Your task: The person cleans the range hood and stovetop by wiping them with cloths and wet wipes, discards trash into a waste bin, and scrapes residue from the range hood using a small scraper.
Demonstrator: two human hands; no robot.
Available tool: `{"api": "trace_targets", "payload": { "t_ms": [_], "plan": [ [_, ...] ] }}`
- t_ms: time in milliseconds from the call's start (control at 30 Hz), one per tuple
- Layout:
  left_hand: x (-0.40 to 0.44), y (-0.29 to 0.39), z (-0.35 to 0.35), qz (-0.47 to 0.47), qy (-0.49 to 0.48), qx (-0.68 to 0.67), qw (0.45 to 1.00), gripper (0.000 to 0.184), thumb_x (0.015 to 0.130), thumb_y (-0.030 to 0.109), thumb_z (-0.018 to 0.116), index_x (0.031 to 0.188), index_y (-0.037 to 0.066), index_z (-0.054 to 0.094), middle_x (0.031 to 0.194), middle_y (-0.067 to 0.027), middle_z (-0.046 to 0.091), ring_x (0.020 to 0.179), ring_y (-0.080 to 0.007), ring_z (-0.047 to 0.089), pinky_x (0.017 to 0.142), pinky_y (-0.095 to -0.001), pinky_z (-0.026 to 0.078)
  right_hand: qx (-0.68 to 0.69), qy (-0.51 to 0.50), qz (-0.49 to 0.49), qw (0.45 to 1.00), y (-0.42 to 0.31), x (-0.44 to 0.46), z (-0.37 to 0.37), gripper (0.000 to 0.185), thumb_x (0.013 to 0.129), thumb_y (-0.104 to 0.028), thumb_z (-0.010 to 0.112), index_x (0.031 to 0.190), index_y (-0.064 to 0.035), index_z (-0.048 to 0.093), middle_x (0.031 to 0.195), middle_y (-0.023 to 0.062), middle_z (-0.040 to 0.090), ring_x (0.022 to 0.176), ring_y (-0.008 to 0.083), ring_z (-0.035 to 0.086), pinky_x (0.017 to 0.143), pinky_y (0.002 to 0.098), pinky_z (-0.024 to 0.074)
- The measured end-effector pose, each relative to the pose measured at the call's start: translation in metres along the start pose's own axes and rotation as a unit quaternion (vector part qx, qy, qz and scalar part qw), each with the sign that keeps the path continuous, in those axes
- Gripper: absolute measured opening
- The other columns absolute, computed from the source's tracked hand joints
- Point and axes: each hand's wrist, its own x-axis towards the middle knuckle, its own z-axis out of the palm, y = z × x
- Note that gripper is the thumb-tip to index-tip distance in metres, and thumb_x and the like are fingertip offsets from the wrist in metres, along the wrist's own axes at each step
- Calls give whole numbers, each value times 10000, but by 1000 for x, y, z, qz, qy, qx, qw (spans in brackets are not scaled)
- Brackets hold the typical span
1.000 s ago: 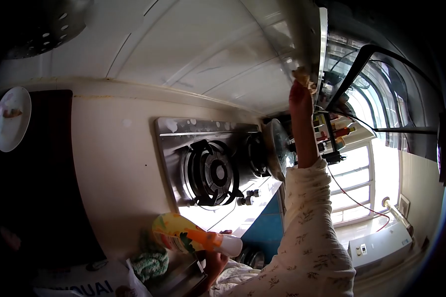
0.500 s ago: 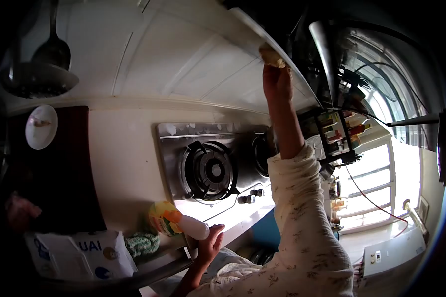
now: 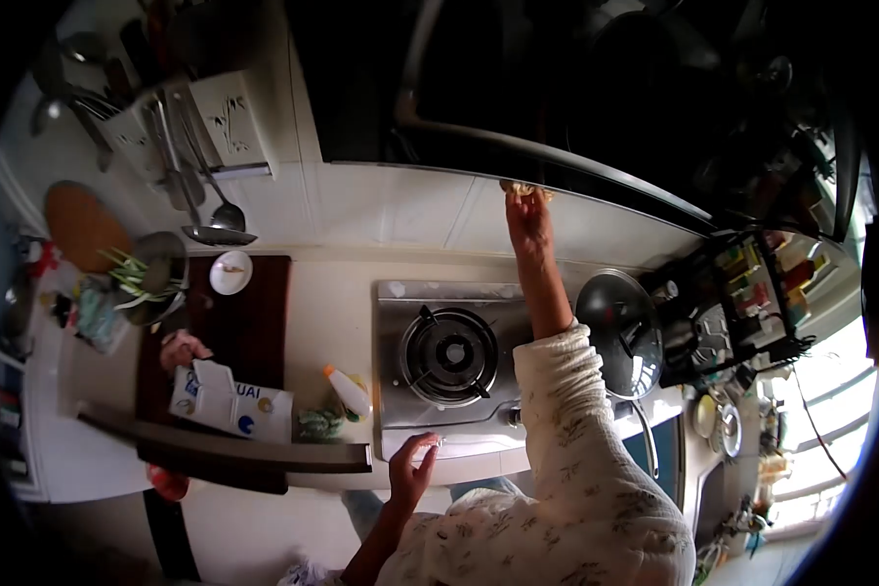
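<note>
My right hand (image 3: 529, 220) is raised under the lower edge of the range hood (image 3: 596, 195), closed around a crumpled yellowish cloth (image 3: 527, 188) that is against or very near that edge. Low by the front edge of the gas stove (image 3: 449, 420) is my left hand (image 3: 412, 471), its fingers slightly curved, thumb apart, and nothing plainly held. Left of the stove, a white bottle with an orange tip (image 3: 350, 393) leans or lies on the counter. Beside it sits a green cloth (image 3: 319, 423). The stove's burner (image 3: 451, 354) carries no pot.
A dark wok lid (image 3: 617, 332) stands right of the stove, near a black spice rack (image 3: 752, 303). To the left are a brown board (image 3: 264, 313), a small white plate (image 3: 230, 272), a white printed package (image 3: 230, 402) and green vegetables (image 3: 146, 278). Ladles (image 3: 227, 215) hang on the wall.
My view has swung, so more of the hood and left counter show. My right hand stays up at the hood's edge with the cloth. My left hand now appears farther from the bottle.
</note>
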Motion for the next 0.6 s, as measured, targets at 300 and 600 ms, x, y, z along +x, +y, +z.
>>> {"api": "trace_targets", "payload": {
  "t_ms": [300,600],
  "plan": [
    [8,62,29,21,30,32,999,209,784,-41,614,988,3,598,947,-109,651,894,-186,633,803,-279,479,42,94,67,992,66,14,12,262,846,50,480,1082,-61,496,999,100,577,897,239,581,817,384,510],
    [39,102,-54,56,29,78,995,208,839,-22,550,1045,-41,575,985,-118,633,921,-172,605,865,-292,456,87,108,3,990,31,25,-23,277,924,-216,497,1107,-9,509,1031,114,590,922,247,584,812,380,516]
  ]
}}
